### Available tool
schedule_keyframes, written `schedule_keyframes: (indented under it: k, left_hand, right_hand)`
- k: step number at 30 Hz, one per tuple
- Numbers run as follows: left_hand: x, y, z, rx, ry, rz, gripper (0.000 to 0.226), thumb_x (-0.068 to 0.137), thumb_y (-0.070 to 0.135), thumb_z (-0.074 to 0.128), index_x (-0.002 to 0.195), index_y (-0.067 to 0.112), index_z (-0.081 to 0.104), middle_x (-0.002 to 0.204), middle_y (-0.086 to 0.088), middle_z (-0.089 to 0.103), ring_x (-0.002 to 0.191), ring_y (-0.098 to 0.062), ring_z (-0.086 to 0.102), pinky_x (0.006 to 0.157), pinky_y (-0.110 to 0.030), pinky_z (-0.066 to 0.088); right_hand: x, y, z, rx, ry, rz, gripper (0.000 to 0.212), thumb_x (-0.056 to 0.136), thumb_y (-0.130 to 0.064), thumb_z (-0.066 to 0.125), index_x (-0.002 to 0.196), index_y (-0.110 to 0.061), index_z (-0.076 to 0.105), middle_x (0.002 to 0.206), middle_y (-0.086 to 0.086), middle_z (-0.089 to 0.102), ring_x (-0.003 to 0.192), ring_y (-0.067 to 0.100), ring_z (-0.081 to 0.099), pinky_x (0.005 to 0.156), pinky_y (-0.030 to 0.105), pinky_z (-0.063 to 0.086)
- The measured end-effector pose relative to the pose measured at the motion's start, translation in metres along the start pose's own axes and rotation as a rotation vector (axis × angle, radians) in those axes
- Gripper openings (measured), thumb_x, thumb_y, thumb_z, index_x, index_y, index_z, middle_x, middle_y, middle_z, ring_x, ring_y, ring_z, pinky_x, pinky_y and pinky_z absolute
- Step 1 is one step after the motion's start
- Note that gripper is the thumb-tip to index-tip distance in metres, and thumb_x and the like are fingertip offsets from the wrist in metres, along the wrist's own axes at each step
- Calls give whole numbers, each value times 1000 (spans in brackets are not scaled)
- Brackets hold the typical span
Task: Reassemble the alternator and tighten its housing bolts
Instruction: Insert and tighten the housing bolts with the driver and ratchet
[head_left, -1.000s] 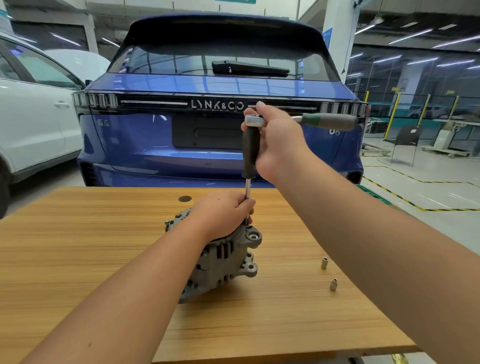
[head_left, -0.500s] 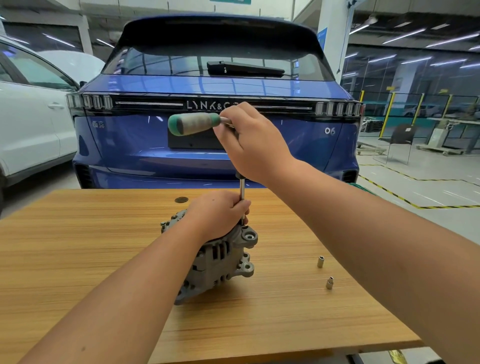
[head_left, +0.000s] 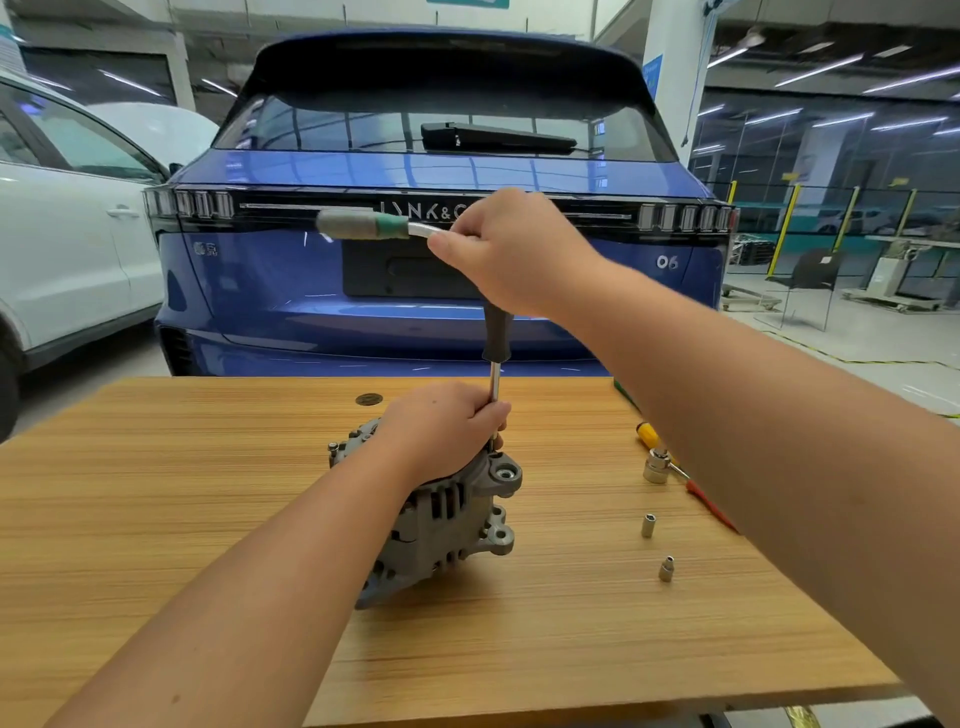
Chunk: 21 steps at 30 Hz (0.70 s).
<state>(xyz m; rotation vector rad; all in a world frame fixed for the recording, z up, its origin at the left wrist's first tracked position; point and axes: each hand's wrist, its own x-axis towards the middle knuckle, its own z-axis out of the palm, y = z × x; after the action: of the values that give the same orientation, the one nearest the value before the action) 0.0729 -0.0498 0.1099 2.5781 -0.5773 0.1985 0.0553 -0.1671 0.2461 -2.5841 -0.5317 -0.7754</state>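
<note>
The alternator is standing on the wooden table, near its middle, tilted a little, with its mounting ears facing right. The left hand is lying over the top of the housing, fingers curled round it and round the lower end of the tool's shaft, steadying both. The right hand is up above, fingers wrapped round the head of a T-handle driver, whose crossbar with its grey and green grip is sticking out to the left.

What matters here is the line of the tool: its shaft is running almost straight down from the right hand into the top edge of the alternator, just beside the upper ear, so the bolt is lying directly beneath the grip and the long axis is close to upright. The tip itself is being hidden by the left fingers, so I cannot tell whether it is seated. I would judge that the person is busy running down 1 housing bolt, and that the next turn depends on keeping the shaft plumb while the crossbar swings.

Off to the right, 2 small sockets are standing well apart from the alternator, with a ratchet and a yellow-handled screwdriver partly behind the right forearm.
</note>
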Motion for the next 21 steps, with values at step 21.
schedule_keyframes:
  k: [21]
  left_hand:
    - [-2, 0, -3, -24, 1, 1, 33, 107, 46, 38, 87, 37, 63, 88, 19, 73, 84, 0, 63, 78, -32, 52]
  right_hand:
    - [-19, 3, 41, -34, 303, -273, 24, 103, -24, 53, 106, -7, 70, 98, 7, 62, 88, 27, 54, 70, 40, 47]
